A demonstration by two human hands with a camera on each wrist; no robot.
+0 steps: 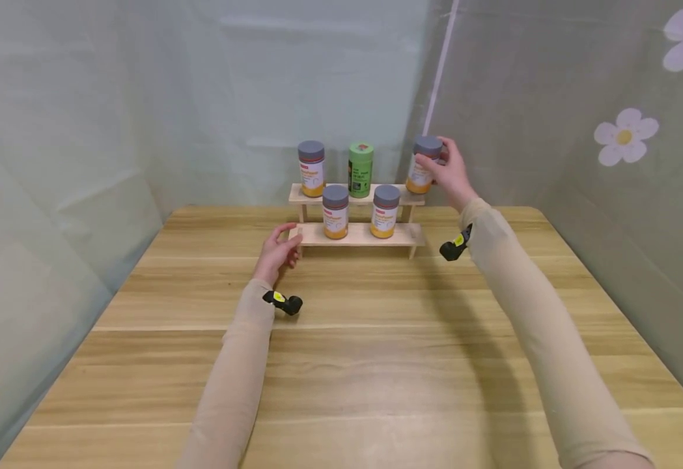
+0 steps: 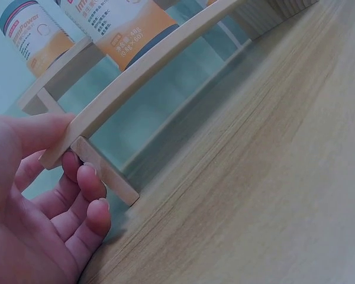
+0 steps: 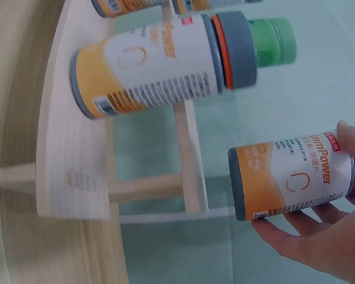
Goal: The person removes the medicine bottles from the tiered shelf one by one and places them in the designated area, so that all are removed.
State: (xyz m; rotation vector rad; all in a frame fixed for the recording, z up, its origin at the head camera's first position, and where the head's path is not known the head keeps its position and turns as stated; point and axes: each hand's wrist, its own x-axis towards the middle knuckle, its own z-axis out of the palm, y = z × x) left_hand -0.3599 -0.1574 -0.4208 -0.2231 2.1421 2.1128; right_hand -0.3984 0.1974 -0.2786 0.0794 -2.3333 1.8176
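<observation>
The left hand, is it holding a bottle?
No, the left hand grips one end of the lower shelf.

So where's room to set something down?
The wood-grain table is bare between the beige sleeves, before the pale two-step stand. Its lower step's right end is free. Upper step's crowded: white-orange jar, green cylindrical can, right hand holding another jar nearby.

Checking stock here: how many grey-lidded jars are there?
4: back-left jar on the upper shelf, front-left jar and front-right jar on the lower shelf, held jar in the right hand.
</observation>
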